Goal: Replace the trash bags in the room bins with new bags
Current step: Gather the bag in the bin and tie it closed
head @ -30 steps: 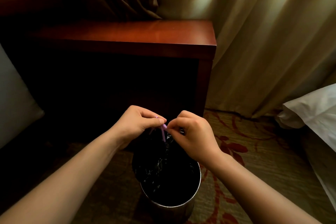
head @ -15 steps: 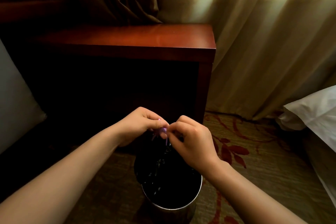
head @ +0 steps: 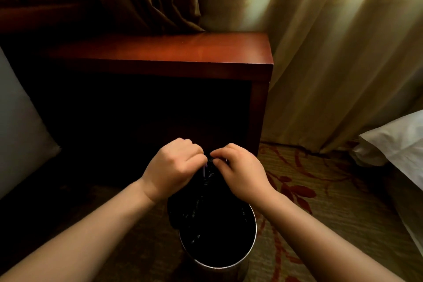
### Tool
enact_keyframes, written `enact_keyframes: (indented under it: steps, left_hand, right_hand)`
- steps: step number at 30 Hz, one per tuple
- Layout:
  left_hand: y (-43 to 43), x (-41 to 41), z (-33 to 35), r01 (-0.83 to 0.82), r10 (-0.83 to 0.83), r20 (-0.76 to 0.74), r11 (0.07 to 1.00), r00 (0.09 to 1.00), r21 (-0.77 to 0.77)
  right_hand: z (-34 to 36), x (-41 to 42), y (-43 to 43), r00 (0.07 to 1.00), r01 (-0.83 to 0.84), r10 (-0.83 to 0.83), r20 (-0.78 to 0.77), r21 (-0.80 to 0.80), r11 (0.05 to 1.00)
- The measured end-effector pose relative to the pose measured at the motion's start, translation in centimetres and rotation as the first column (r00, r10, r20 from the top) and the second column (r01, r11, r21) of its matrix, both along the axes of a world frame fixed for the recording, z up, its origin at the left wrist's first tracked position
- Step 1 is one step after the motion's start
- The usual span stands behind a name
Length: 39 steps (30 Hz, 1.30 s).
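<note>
The person is closing up the used black bag [head: 207, 204], which is sitting inside the round metal bin [head: 253, 232] on the patterned carpet [head: 325, 204], just in front of a dark wooden surface [head: 183, 50]. Both hands are meeting above the far edge of the bin. The left hand [head: 175, 167] is pinching the gathered neck of the bag with curled fingers, and the right hand [head: 239, 168] is pinching it from the other side, the two almost touching. A thin purple string [head: 203, 170] is showing between them; whether a knot is formed is too small to tell. The step in hand is probably tying off the old bag, early in the task. The next move is calling for a firm pull to tighten the neck. Then comes a straight lift, so the thin plastic is not catching on the rim.
</note>
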<state>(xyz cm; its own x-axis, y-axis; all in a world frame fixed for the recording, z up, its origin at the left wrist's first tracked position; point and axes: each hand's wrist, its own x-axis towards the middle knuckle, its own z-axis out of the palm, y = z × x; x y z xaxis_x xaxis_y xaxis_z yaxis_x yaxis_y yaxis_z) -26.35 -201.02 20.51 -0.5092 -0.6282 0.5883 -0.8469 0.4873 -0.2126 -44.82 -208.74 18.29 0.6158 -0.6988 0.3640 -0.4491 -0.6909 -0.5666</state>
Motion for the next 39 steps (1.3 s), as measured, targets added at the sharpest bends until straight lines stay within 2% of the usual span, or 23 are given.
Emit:
enact_keyframes:
  steps: [2,5,9,14,17,20,24,29,31,33,35,39]
  left_hand:
    - [0.3,-0.3,-0.7,0.024,-0.018,0.052,0.993,0.998,-0.115]
    - [0.4,-0.5,-1.2,0.049,-0.035,0.079,0.981,0.996,-0.190]
    - [0.4,-0.1,-1.5,0.062,-0.046,0.080,0.977,0.996,-0.206]
    - [0.4,0.1,-2.3,0.056,-0.050,0.038,0.981,0.998,-0.186]
    - [0.4,-0.1,-2.6,0.021,-0.032,-0.067,0.985,0.997,-0.168]
    - [0.7,-0.1,-2.8,-0.034,0.008,-0.261,0.995,0.965,-0.095]
    - [1.3,-0.6,-3.0,-0.048,0.045,-0.544,0.999,0.838,0.009]
    - [2.0,-0.9,-3.4,-0.081,0.180,-0.718,0.982,0.672,0.170]
    - [2.2,-0.8,-3.7,-0.090,0.215,-0.740,0.974,0.638,0.206]
    - [2.4,-0.6,-3.9,-0.100,0.235,-0.747,0.970,0.622,0.222]
    - [2.6,-0.4,-4.1,-0.106,0.246,-0.733,0.967,0.634,0.233]
    - [3.1,0.1,-4.9,-0.109,0.250,-0.706,0.965,0.663,0.240]
  right_hand:
    - [0.2,0.7,-0.5,0.996,-0.025,0.028,-0.090,0.029,0.999]
    - [0.4,1.1,-0.9,0.984,-0.080,0.081,-0.159,0.013,0.997]
    - [1.0,0.7,-1.3,0.973,-0.177,0.185,-0.135,0.067,0.982]
    - [1.1,0.7,-1.4,0.975,-0.203,0.214,-0.053,0.166,0.965]
    - [0.9,0.8,-1.6,0.984,-0.181,0.178,0.034,0.223,0.958]
    - [0.6,0.7,-1.8,0.985,-0.167,0.149,0.081,0.298,0.940]
    - [0.4,0.2,-2.1,0.982,-0.174,0.129,0.137,0.403,0.899]
    - [-0.2,-0.1,-2.0,0.985,-0.160,0.114,0.130,0.435,0.886]
    - [-0.3,-0.1,-1.9,0.991,-0.126,0.095,0.097,0.408,0.904]
    - [-0.1,-0.1,-1.7,0.997,-0.077,0.071,0.029,0.304,0.949]
    - [0.3,-0.3,-1.4,0.998,-0.056,0.061,-0.021,0.200,0.978]
    - [0.3,-0.8,-1.1,0.994,-0.059,0.068,-0.081,0.103,0.993]
